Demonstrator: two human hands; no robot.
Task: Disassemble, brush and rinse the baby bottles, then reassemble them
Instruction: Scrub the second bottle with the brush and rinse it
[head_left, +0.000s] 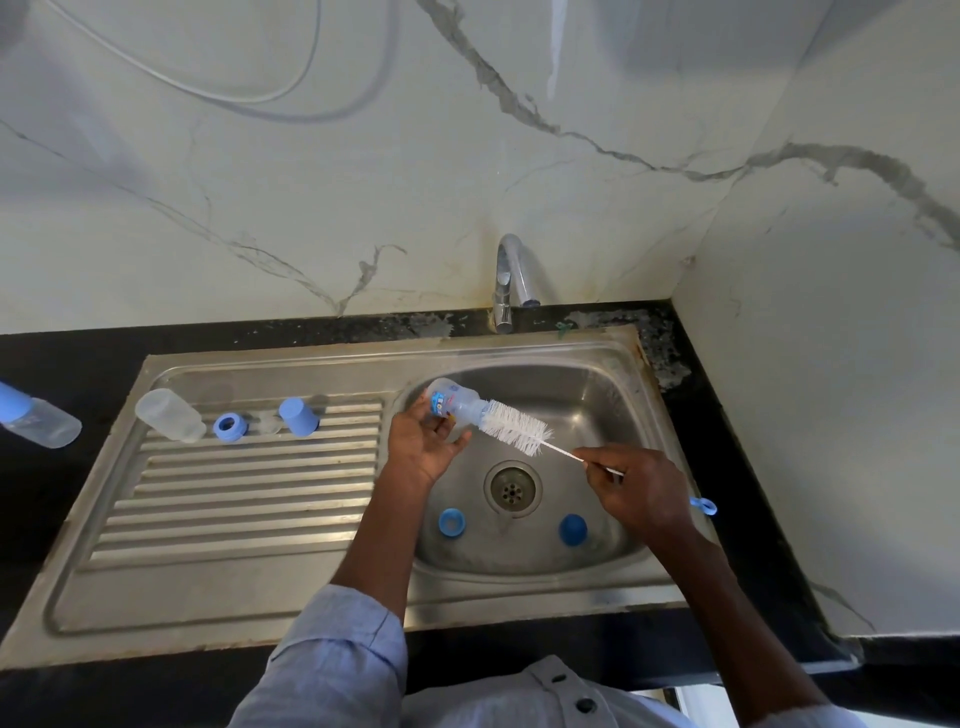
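Two hands work a brush at the mouth of a baby bottle over the sink bowl.

Left hand (423, 441) curls its fingers round the clear bottle (457, 402), held tilted above the bowl's far left side, mouth toward the right; right hand (641, 488) pinches the thin wire handle of the white bottle brush (517, 427), whose bristles sit at the bottle's mouth, mostly outside it. On the bowl floor of the sink (597, 395) lie a blue ring (451, 522) left of the drain and a blue cap (573, 529) right of it. On the draining board's far edge rest another clear bottle (169, 415) on its side, a second blue ring (230, 427) and a second blue cap (298, 416). A third bottle, capped (39, 415), lies on the black worktop at the left edge.
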